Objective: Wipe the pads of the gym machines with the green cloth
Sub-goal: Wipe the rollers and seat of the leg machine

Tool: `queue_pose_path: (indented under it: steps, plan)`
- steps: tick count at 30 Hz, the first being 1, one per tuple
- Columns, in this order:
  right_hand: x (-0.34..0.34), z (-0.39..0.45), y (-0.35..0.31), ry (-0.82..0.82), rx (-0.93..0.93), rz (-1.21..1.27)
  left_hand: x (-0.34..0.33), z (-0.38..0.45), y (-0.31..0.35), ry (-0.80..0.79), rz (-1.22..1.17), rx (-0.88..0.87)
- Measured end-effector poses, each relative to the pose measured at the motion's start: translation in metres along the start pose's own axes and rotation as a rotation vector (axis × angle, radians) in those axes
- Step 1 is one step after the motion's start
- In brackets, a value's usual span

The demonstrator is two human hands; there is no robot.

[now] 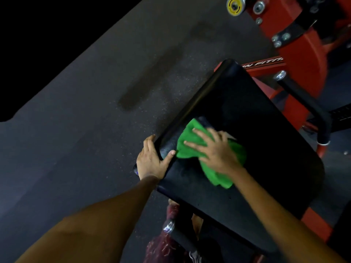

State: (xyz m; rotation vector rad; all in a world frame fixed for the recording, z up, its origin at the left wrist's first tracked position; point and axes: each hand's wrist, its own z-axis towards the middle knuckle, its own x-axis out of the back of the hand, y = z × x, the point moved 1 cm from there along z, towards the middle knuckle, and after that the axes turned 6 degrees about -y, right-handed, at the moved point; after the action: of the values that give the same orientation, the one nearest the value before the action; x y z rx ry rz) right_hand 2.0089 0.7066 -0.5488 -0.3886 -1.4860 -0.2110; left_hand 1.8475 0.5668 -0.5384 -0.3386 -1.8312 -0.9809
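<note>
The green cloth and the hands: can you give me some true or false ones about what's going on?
1. The right hand presses the green cloth flat on the black pad. True.
2. The left hand holds the cloth too. False: it grips the pad's edge, with the thumb lying on top of the pad.
3. The cloth lies on the floor. False: it lies on the pad.
4. The machine's frame is red. True.
5. The cloth is folded into a neat square. False: it is bunched up and crumpled.
</note>
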Motion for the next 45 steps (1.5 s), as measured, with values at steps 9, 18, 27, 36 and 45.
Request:
queue_pose_path:
  steps: [9, 18, 27, 36, 45]
  plan:
    - [0.007, 0.015, -0.033, -0.036, -0.459, 0.21, 0.003, -0.001, 0.004, -0.023, 0.008, 0.039]
    - [0.022, 0.009, 0.031, -0.127, -0.6, 0.184, 0.003, 0.002, 0.004, -0.053, 0.008, 0.1]
    - [0.016, 0.012, 0.054, -0.026, -0.454, 0.089, -0.021, 0.079, 0.079, -0.1, 0.164, -0.201]
    - [0.015, 0.04, 0.064, -0.023, -0.384, 0.107, -0.035, 0.085, 0.079, -0.2, 0.32, -0.149]
    - [0.027, 0.078, 0.097, -0.058, -0.48, 0.149, -0.032, 0.087, 0.08, -0.221, 0.289, -0.149]
